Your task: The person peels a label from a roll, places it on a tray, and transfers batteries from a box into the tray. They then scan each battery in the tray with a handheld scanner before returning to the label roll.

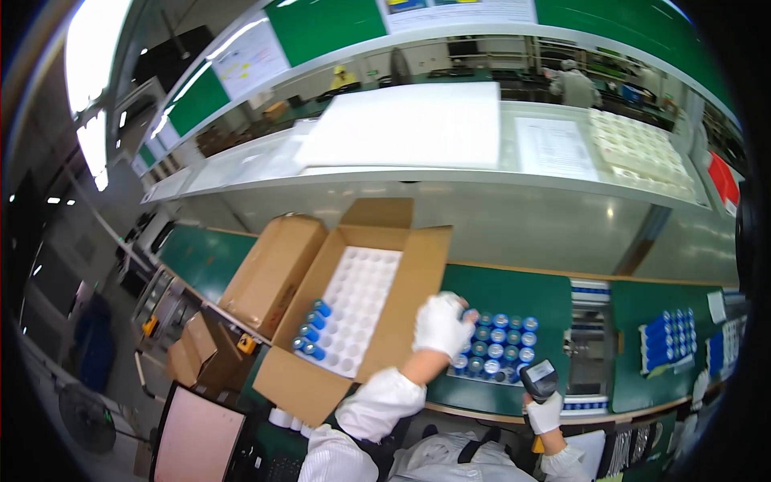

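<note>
My left hand [442, 324], in a white glove with bare fingertips, is at the left edge of a group of blue cylindrical battery cells [496, 351]. Its fingers look curled and slightly blurred; whether a cell is in them is hidden. The cells stand upright in rows on the green bench. In my gloved right hand [544, 414] is a dark handheld scanner [539, 381], held by the grip at the group's near right corner. Left of them, an open cardboard box [418, 265] contains a white tray with round holes [363, 297]; several blue cells [312, 331] lie along its left side.
A closed carton [273, 269] stands left of the open box. Right of the cells, a conveyor track [589, 341] crosses the bench, with more blue cells [668, 341] beyond. Overhead, a shelf bears a white foam sheet [405, 124]. A monitor [197, 438] is at lower left.
</note>
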A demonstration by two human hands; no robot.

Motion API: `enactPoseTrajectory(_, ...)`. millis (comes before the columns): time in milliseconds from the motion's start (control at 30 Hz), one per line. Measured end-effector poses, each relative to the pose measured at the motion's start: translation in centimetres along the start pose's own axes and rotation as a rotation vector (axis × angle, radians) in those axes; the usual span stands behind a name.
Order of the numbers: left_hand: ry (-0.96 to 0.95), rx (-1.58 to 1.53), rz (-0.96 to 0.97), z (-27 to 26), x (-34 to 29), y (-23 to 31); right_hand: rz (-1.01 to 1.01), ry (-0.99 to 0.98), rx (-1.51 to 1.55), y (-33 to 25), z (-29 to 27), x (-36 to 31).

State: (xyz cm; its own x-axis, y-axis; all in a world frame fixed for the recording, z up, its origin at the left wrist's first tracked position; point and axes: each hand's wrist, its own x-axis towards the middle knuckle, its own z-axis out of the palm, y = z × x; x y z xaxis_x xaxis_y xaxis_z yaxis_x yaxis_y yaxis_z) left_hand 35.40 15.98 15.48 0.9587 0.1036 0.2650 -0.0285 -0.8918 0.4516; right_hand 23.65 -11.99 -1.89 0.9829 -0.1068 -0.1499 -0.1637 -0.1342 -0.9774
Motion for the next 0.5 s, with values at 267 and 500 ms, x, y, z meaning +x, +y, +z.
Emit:
enactPoseTrajectory(267,-0.098,0.349,-0.625,-8.2,1.7,-32.7,0.014,-0.069,0.029,-1.1,4.2,-1.0)
enactPoseTrajectory(500,-0.428,0.619,-0.350,-11.5,-5.7,-29.9,0.030,0.058,0.021,0.6,3.8,-1.8)
